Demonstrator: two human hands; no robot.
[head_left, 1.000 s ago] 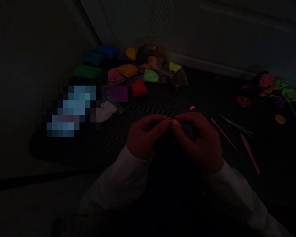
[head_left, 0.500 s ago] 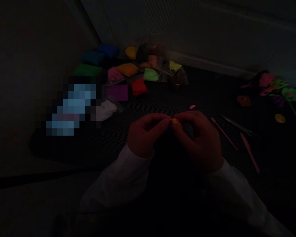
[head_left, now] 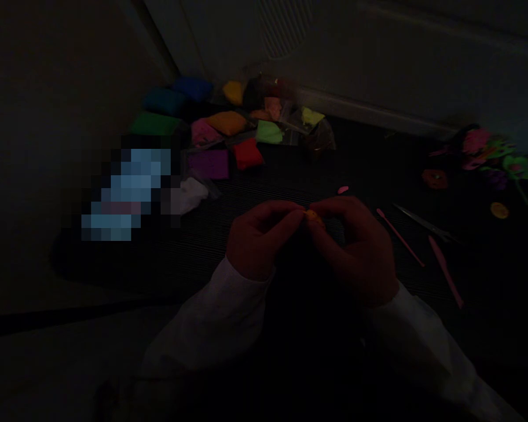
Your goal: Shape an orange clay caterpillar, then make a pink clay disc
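Note:
The scene is very dark. My left hand and my right hand meet over a dark ribbed mat, fingertips pinched together. Between them is a small orange piece of clay, gripped by both hands. White sleeves cover both wrists. A tiny pink clay piece lies on the mat just beyond my right hand.
Several coloured clay packets are heaped at the back, red, purple, green, blue and orange among them. Two pink modelling tools and scissors lie to the right. Finished clay flowers stand at the far right. A blurred-out patch sits at the left.
The hands and the orange piece have stayed in nearly the same spot, with only slight finger shifts. The view has drifted a little.

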